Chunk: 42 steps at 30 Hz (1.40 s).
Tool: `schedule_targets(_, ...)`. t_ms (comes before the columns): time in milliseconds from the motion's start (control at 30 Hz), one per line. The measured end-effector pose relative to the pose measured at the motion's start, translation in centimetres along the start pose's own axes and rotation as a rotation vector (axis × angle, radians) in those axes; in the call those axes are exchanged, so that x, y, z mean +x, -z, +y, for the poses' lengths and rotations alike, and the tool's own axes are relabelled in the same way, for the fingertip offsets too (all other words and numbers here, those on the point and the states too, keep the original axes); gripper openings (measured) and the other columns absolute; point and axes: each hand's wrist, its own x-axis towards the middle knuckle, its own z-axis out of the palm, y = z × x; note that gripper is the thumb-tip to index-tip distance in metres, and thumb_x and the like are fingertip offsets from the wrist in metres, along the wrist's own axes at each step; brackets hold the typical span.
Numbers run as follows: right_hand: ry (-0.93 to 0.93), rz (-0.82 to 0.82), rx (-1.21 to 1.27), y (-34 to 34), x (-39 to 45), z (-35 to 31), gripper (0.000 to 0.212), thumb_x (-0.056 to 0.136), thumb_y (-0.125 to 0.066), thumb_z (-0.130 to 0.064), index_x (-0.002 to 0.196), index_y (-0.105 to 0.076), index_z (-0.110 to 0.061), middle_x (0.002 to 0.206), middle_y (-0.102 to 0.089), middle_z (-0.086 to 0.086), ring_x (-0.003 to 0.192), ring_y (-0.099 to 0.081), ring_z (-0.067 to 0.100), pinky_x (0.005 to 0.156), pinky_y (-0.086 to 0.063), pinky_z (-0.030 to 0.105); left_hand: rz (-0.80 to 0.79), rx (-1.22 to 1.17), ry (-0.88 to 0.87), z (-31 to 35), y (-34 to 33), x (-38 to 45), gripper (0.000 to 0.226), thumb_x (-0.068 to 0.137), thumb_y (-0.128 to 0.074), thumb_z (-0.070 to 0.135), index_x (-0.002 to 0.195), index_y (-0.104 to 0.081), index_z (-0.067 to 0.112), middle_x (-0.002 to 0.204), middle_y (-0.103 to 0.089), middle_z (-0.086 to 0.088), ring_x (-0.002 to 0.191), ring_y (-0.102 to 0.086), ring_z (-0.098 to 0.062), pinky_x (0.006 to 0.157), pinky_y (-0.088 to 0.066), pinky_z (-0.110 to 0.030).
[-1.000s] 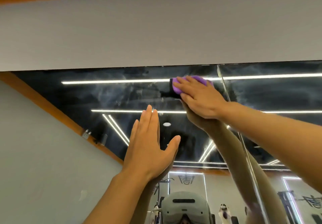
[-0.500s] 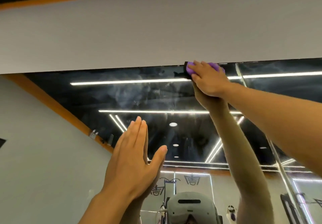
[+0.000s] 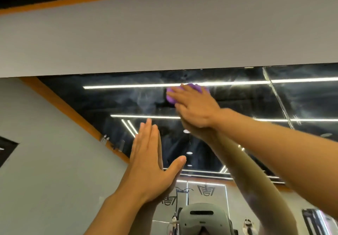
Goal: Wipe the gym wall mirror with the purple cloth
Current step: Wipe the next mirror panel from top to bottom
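The wall mirror [image 3: 113, 99] fills the lower half of the view, its dark glass streaked with hazy smears and reflecting ceiling light strips. My right hand [image 3: 195, 106] reaches up and presses the purple cloth [image 3: 171, 98] flat against the glass a little below the mirror's top edge. Most of the cloth is hidden under my fingers; only its left and top edges show. My left hand [image 3: 148, 163] lies flat on the mirror lower down and to the left, fingers straight and together, thumb spread.
A plain grey wall [image 3: 164, 33] runs above the mirror's top edge. A vertical seam [image 3: 274, 95] between mirror panels lies right of my right hand. The glass reflects my arms, a headset [image 3: 201, 218] and gym equipment at the bottom.
My right hand slid the cloth up to the mirror's top edge, then back down and leftward. My left hand stays flat on the glass.
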Motion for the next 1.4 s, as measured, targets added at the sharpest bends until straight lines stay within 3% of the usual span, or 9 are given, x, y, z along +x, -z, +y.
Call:
schedule_targets(133, 0.295, -0.091, 0.022, -2.4, -3.0, -4.4, 0.052, 0.106, -0.024, -0.037, 0.157, -0.026, -0.032, 0.165, -0.019, -0.010, 0.154, -0.006, 0.013, 0.125, 0.006, 0.041, -0.036, 0.122, 0.099, -1.7, 0.8, -0.6, 0.126, 0.053, -0.014, 0.103, 0.144, 0.038, 0.032, 0.144, 0.051, 0.018, 0.127, 0.051, 0.000, 0.098, 0.036, -0.022)
schedule_targets(267, 0.322, -0.121, -0.006, -2.4, -2.0, -3.6, 0.050, 0.107, -0.022, -0.039, 0.157, -0.025, -0.035, 0.165, -0.019, -0.014, 0.154, -0.007, 0.010, 0.125, 0.002, 0.041, -0.142, 0.131, 0.174, -3.1, 1.9, -2.1, 0.135, 0.042, -0.015, 0.106, 0.137, 0.046, 0.031, 0.130, 0.062, 0.021, 0.119, 0.056, 0.001, 0.099, 0.031, -0.023)
schedule_targets(400, 0.034, 0.025, 0.005, -0.5, 2.8, 0.5, 0.047, 0.109, -0.029, -0.032, 0.157, -0.028, -0.035, 0.165, -0.020, -0.012, 0.152, -0.013, 0.009, 0.123, -0.003, 0.036, -0.171, 0.125, 0.142, -3.9, 2.5, -2.4, 0.127, 0.055, -0.032, 0.101, 0.134, 0.047, 0.039, 0.131, 0.059, 0.028, 0.127, 0.050, -0.001, 0.109, 0.022, -0.026)
schedule_targets(533, -0.295, 0.147, -0.010, 0.4, 7.1, 3.4, 0.036, 0.104, -0.035, -0.025, 0.136, -0.050, -0.021, 0.144, -0.046, 0.006, 0.137, -0.037, 0.028, 0.115, -0.021, 0.049, -0.160, 0.114, 0.105, -4.3, 3.0, -2.7, 0.117, 0.058, -0.036, 0.097, 0.125, 0.046, 0.048, 0.133, 0.054, 0.033, 0.131, 0.044, 0.001, 0.112, 0.017, -0.025)
schedule_targets(700, -0.388, 0.181, -0.081, -1.1, 9.7, 1.7, 0.033, 0.098, -0.038, -0.025, 0.127, -0.052, -0.019, 0.132, -0.051, 0.006, 0.127, -0.040, 0.029, 0.110, -0.026, 0.052, -0.148, 0.081, 0.065, -5.0, 3.1, -2.8, 0.111, 0.063, -0.038, 0.094, 0.126, 0.044, 0.051, 0.131, 0.052, 0.038, 0.127, 0.043, 0.008, 0.110, 0.016, -0.023)
schedule_targets(900, -0.070, 0.073, -0.049, -3.4, 10.4, -6.8, 0.041, 0.100, -0.038, -0.026, 0.140, -0.046, -0.024, 0.148, -0.044, 0.004, 0.139, -0.033, 0.026, 0.116, -0.020, 0.050, -0.036, 0.002, 0.038, -6.1, 3.2, -2.9, 0.102, 0.070, -0.041, 0.087, 0.137, 0.029, 0.055, 0.135, 0.040, 0.046, 0.132, 0.028, 0.016, 0.110, 0.006, -0.019)
schedule_targets(1033, 0.190, -0.021, -0.005, -4.4, 6.7, -11.8, 0.046, 0.106, -0.033, -0.029, 0.151, -0.038, -0.024, 0.160, -0.032, 0.000, 0.148, -0.022, 0.023, 0.122, -0.009, 0.046, -0.002, 0.036, 0.134, -7.8, 4.3, -3.0, 0.113, 0.066, -0.042, 0.087, 0.150, 0.022, 0.044, 0.154, 0.027, 0.030, 0.144, 0.012, 0.002, 0.115, -0.004, -0.026)
schedule_targets(1200, 0.328, -0.130, 0.007, -4.7, 4.5, -12.6, 0.049, 0.110, -0.023, -0.032, 0.159, -0.020, -0.031, 0.167, -0.014, -0.009, 0.154, -0.004, 0.016, 0.124, 0.005, 0.042, -0.091, 0.137, 0.172, -8.8, 5.6, -3.5, 0.114, 0.069, -0.037, 0.087, 0.149, 0.027, 0.037, 0.147, 0.040, 0.028, 0.135, 0.031, 0.006, 0.112, 0.010, -0.023)
schedule_targets(1400, -0.064, 0.062, -0.029, -3.7, 9.2, -8.1, 0.050, 0.106, -0.031, -0.025, 0.156, -0.029, -0.022, 0.165, -0.022, -0.001, 0.152, -0.014, 0.020, 0.123, -0.005, 0.046, -0.122, 0.188, 0.190, -9.7, 6.2, -4.0, 0.113, 0.069, -0.038, 0.091, 0.142, 0.034, 0.042, 0.146, 0.042, 0.029, 0.136, 0.031, 0.004, 0.110, 0.009, -0.023)
